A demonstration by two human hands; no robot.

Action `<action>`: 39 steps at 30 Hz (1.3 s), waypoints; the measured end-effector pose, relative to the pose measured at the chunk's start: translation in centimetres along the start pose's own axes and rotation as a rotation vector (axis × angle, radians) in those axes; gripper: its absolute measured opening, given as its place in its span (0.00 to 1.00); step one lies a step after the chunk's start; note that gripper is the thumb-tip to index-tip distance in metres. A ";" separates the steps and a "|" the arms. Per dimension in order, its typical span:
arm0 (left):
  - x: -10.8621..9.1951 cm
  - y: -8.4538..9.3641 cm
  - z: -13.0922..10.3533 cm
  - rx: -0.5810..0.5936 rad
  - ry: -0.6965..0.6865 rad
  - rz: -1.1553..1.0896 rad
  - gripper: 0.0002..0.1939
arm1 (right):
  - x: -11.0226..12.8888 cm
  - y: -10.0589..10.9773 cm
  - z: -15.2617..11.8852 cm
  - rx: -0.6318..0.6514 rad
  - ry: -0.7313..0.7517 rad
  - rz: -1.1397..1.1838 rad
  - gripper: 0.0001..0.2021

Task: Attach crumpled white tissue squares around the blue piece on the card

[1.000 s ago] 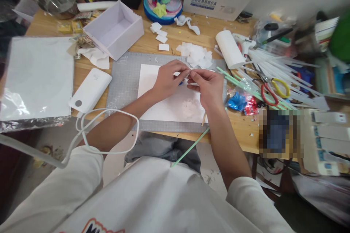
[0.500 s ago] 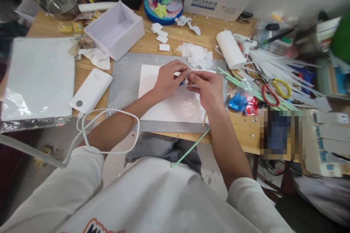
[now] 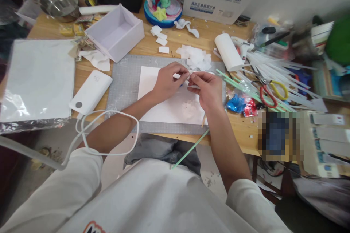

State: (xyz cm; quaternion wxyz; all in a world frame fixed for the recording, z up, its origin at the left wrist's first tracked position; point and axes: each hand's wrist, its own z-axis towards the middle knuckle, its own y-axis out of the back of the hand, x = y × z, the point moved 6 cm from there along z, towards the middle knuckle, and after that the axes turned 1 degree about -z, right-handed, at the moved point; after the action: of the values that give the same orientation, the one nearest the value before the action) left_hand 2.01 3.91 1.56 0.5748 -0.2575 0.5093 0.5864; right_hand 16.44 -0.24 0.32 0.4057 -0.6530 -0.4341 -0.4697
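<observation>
My left hand [image 3: 171,81] and my right hand [image 3: 207,87] meet fingertip to fingertip above a sheet of white paper [image 3: 155,111]. Both are closed in a pinch around something small and pale that I cannot make out. A bit of blue shows under the left fingers. On the paper between my forearms lies a pale round patch [image 3: 190,110], its kind unclear. Beneath the paper is a grey cutting mat [image 3: 121,76]. Torn white paper pieces [image 3: 197,57] lie just beyond my fingertips. A thin green stick [image 3: 190,149] slants from my right forearm toward my shirt.
On the right lie scissors [image 3: 264,91], white sticks [image 3: 284,74], a white roll [image 3: 229,52] and a blue packet [image 3: 236,103]. On the left are a power bank [image 3: 91,91], its looped cable [image 3: 138,127] over my left forearm, and an open lilac box [image 3: 115,34].
The whole view has shifted very slightly. My hands keep the same pinch, with only a tiny movement of the fingers.
</observation>
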 end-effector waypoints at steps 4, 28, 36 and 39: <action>0.0 -0.2 0.0 0.030 0.004 -0.007 0.05 | 0.0 0.0 0.0 -0.006 -0.002 0.007 0.08; 0.3 -0.2 0.2 0.053 -0.036 0.046 0.06 | -0.1 0.0 -0.1 0.058 -0.075 0.011 0.09; -0.3 0.0 0.0 0.048 -0.133 0.118 0.07 | 0.0 -0.3 -0.2 0.070 -0.046 0.032 0.06; -0.5 0.0 -0.1 0.066 -0.188 0.192 0.08 | 0.1 -0.3 -0.3 0.057 -0.050 0.037 0.07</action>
State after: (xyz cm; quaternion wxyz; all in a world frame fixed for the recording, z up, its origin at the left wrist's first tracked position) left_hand 2.12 3.60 1.94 0.5695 -0.1326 0.4944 0.6432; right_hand 16.12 -0.39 0.46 0.4218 -0.6605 -0.4455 -0.4329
